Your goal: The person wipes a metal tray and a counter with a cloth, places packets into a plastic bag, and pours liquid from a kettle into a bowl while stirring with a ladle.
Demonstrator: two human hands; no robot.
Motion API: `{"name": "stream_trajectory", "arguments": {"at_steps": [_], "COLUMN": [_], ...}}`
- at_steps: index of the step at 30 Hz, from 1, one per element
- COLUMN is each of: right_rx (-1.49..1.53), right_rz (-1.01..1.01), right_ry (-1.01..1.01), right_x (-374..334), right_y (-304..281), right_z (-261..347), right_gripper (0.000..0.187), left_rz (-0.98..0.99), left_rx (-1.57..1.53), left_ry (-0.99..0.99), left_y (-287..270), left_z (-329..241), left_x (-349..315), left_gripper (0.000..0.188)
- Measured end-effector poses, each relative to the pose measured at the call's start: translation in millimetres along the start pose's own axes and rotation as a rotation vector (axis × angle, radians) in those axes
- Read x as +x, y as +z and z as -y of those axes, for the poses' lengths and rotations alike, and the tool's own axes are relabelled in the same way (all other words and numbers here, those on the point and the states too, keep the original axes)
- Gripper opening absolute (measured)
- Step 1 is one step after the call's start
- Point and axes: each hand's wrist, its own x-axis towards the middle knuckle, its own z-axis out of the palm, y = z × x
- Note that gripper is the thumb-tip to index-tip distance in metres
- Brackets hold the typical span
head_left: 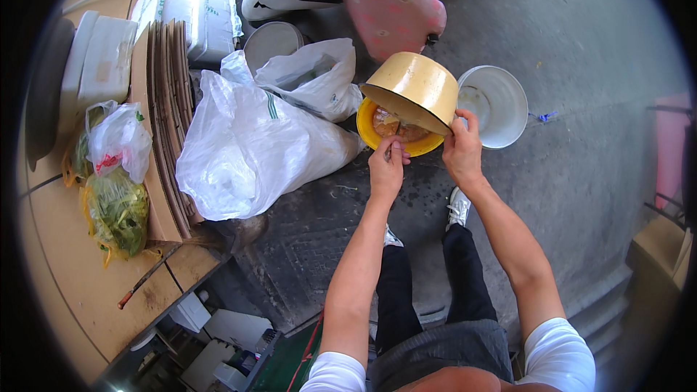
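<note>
My right hand [462, 149] grips the dark rim of a cream enamel basin [417, 76], its thumb on the near side. The basin is tilted over a yellow basin [367, 122] and covers its far part. Inside the yellow basin lies something wet, orange and brownish [385, 122]; I cannot tell what it is. At the near edge of the yellow basin my left hand [388, 163] is closed, fingers pinched together. A small dark piece shows just above its fingertips, too small to name. Right of the basins stands a round white bucket [501, 105].
White plastic bags [239, 145] bulge on the left beside flattened cardboard [167, 123]. Bagged greens [117, 210] lie on the tan tabletop [65, 276]. A scooter with a pink cover [388, 7] stands beyond the basins. A tan box [657, 254] sits at the far right.
</note>
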Motion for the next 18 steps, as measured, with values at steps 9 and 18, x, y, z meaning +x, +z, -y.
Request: {"name": "stream_trajectory", "arguments": {"at_steps": [9,18], "right_rx": [-0.033,-0.085], "right_rz": [-0.067,-0.125], "right_ry": [-0.163,-0.248], "right_x": [14.3,22.5], "right_y": [-16.6,-59.2], "right_z": [26.4,60.0], "right_gripper": [0.013,0.019], "left_rz": [0.252,0.265], "left_rx": [1.082,1.286], "left_ry": [0.401,0.742], "left_y": [-24.7,-46.7], "left_z": [-16.1,-57.2], "left_x": [-19.0,-67.0], "left_gripper": [0.015,0.012]}}
